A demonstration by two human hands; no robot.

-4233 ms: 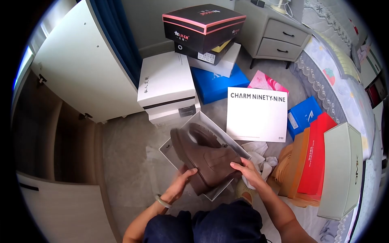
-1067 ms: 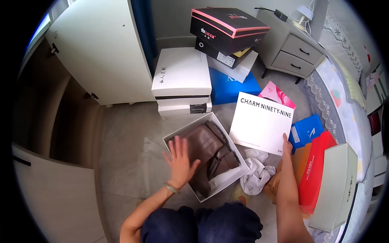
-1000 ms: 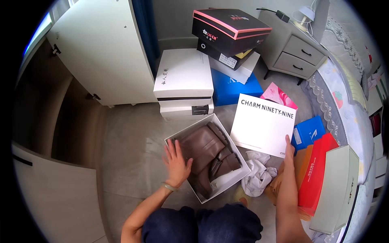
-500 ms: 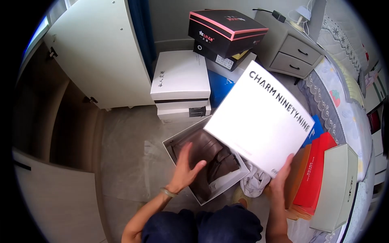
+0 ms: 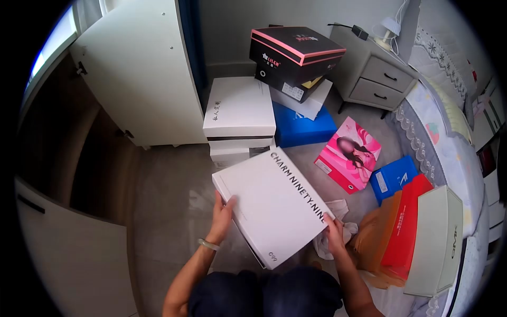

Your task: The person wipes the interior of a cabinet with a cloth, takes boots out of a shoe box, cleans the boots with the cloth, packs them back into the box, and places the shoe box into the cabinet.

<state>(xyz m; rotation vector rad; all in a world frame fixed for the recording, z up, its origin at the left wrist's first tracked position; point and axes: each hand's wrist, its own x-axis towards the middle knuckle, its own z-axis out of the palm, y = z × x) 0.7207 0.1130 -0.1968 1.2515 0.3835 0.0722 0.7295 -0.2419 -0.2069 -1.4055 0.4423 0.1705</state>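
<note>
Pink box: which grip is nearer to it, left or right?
Right. The right grip is at the right corner of the white lid, below the pink box in view; the left grip is across the lid, at its left edge.

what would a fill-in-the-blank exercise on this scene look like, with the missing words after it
Between the left hand and the right hand, the white rectangular cardboard lid reads "CHARM ____". The black cardboard shoebox with pink edging sits at the ____ of its stack. The light grey bedside cabinet with black handles has ____ drawers. The pale round bangle is on the person's ____ wrist.

Missing words: NINETY-NINE; top; two; left.
</note>
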